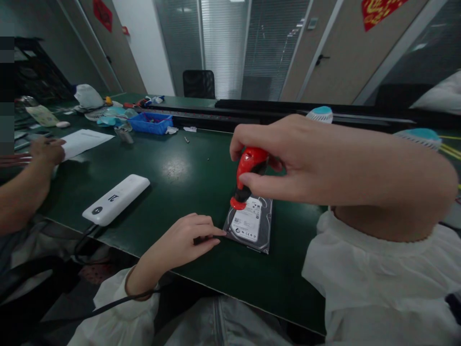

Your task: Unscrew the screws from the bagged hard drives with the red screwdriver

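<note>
A hard disk drive (252, 226) with a white label lies on the dark green table (180, 168) near its front edge. My right hand (288, 161) is closed round the red and black handle of a screwdriver (248, 175), which stands upright with its tip at the drive's near left corner. My left hand (183, 240) rests on the table just left of the drive, fingers pressed together and pointing at that corner; what they pinch is too small to make out. Both arms wear white sleeves.
A white power bank (115, 198) with a cable lies to the left. Another person's hand (48, 150) rests by a white sheet of paper (84, 141) at far left. A blue bin (150, 122), tools and loose screws sit at the back.
</note>
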Action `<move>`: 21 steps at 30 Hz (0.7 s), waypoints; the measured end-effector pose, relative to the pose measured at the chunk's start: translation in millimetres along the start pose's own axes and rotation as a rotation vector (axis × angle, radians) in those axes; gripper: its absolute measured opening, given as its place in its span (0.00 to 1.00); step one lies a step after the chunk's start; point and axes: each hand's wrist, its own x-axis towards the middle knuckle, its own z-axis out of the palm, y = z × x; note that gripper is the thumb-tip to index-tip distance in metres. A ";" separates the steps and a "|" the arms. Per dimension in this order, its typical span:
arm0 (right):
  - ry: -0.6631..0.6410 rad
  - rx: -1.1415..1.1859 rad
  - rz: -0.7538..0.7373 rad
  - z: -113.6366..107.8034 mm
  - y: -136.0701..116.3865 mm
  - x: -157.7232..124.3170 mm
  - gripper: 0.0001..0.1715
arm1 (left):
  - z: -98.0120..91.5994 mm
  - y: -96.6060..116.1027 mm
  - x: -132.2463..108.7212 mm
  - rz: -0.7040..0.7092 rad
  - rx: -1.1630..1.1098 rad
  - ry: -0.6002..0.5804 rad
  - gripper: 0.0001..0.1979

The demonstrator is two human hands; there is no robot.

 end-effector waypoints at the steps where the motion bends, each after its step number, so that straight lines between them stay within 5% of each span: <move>1: -0.006 -0.008 0.001 0.3 0.3 0.5 0.12 | 0.0 -0.1 0.0 0.000 -0.005 -0.001 0.12; 8: 0.025 -0.160 0.069 4.0 -0.1 -0.1 0.24 | -0.2 -0.5 -0.7 0.004 -0.023 0.001 0.11; 21: -0.023 -0.153 0.045 -0.5 -6.7 -5.9 0.18 | 0.5 0.4 -0.8 0.000 -0.019 0.020 0.11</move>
